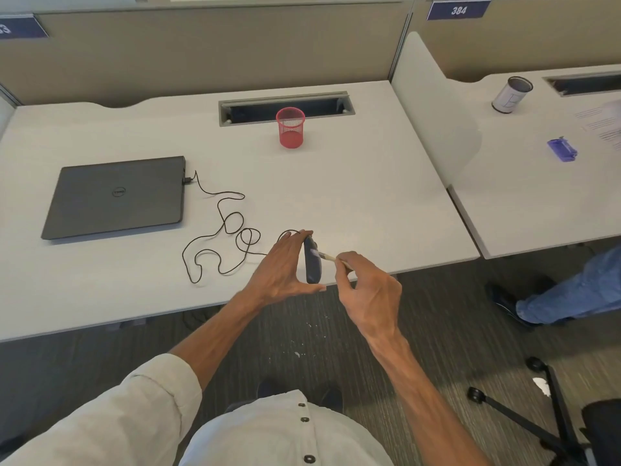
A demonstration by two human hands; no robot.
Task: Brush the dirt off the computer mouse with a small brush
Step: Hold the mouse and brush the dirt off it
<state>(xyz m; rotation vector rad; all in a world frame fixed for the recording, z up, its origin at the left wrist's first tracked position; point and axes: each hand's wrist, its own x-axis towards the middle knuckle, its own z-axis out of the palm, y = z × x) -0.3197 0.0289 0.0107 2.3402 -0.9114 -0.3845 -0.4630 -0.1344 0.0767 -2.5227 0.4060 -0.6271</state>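
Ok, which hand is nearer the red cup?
Left. The left hand, gripping the mouse on edge, has its fingertips pointing up toward the red cup. The right hand, holding the brush, sits lower and further right, past the desk edge.

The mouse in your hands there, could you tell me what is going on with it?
The left hand holds the wired mouse tipped on its side at the desk edge. The right hand pinches a small brush, its bristles against the mouse. The cord runs to a closed laptop.
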